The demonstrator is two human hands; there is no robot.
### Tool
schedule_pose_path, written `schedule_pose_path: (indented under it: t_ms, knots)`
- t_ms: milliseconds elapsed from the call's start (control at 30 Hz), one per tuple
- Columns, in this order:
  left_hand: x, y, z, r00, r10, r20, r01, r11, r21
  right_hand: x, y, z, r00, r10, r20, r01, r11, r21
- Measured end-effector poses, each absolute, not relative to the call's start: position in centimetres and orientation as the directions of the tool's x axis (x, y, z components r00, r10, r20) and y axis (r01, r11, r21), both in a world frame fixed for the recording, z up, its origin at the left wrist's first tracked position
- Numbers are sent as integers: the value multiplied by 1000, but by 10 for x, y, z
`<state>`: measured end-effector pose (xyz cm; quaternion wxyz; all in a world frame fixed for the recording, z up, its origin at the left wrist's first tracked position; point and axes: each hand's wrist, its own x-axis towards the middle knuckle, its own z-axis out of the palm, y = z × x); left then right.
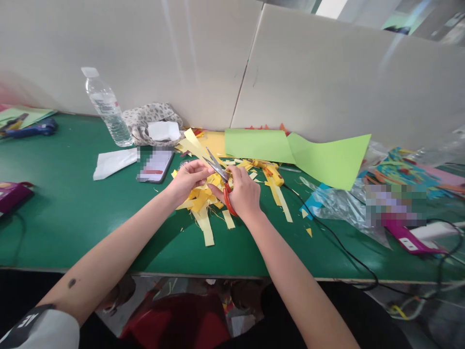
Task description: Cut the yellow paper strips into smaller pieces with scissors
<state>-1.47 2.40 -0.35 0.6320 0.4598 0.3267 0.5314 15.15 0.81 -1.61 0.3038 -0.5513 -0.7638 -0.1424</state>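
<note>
Pale partition boards stand behind your green surface [72, 208], and the yellow scrap pile [203, 194] lies at its middle, strips trailing off its near edge toward you. Your right hand [244, 194] is closed through the red handles of the scissors [221, 180], just right of the pile, with the blades slightly parted and pointing away over it. Your left hand [189, 178] rests on the pile's left side, its fingers pinched on a yellow strip [194, 143] that rises past the blades. Left of the pile lies a phone [155, 165], beside it a white tissue [115, 163], and beyond those a water bottle [107, 109] next to a patterned cloth [152, 118]. Right of the pile a yellow glue gun [271, 172] lies with its black cord running off toward the near edge. Behind the gun two green sheets [298, 152] lean on the boards.
</note>
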Motion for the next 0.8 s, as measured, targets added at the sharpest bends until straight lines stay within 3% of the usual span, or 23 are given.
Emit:
schedule_pose_path:
  t_ms: [800]
  knots:
    - [-15,25,-5,241,968,65,-396,37,917,152,8,-16,-200,769,607,939,327,-105]
